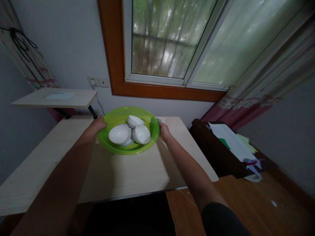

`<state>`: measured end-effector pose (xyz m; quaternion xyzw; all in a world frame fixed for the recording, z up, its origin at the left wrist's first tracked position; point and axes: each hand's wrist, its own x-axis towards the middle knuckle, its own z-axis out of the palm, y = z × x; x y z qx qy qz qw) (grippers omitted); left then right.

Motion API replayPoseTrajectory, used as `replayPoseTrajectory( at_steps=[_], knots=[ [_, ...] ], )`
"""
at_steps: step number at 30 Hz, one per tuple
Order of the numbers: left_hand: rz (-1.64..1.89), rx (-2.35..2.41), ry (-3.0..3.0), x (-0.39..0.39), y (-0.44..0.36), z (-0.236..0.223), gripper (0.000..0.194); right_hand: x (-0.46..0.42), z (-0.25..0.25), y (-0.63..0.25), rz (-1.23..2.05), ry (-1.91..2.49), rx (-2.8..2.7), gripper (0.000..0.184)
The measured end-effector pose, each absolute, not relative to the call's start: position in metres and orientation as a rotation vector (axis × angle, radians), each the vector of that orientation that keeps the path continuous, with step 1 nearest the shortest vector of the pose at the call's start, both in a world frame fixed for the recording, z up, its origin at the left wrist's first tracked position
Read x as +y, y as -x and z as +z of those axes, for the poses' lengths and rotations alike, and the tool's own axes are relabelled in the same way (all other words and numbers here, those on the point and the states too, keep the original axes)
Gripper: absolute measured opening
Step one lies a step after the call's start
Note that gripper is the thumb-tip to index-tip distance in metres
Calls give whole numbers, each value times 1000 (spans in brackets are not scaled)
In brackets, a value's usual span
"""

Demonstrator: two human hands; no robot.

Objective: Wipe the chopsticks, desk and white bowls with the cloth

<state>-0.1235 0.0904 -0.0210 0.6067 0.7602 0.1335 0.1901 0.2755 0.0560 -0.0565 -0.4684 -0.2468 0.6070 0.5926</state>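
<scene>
A green plastic basin (105, 136) is held over the far part of a light wooden table (128, 170). Several white bowls (119, 134) lie inside it, some tipped on their sides. My left hand (97, 126) grips the basin's left rim with fingers closed round it. On the opposite rim, my right hand (163, 130) is closed the same way. Both arms reach forward over the table.
A small raised shelf (56, 97) with a white sheet stands at the back left. Wall sockets (98, 81) sit under a wood-framed window (172, 49). To the right, a dark cabinet (216, 147) carries papers beside a pink curtain (246, 105). Wooden floor lies right of the table.
</scene>
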Motion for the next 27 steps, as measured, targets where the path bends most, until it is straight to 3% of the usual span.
replayPoseTrajectory(
  at_steps=[11,16,27],
  knots=[
    [358,2237,-1667,90,121,-24,37,-17,-93,-245,1125,945,-472,21],
    [367,2210,-1646,87,120,-21,42,-44,-99,-242,1217,933,-383,22],
    [362,2181,-1685,82,115,-16,45,25,-51,-265,1434,1015,-594,35]
  ],
)
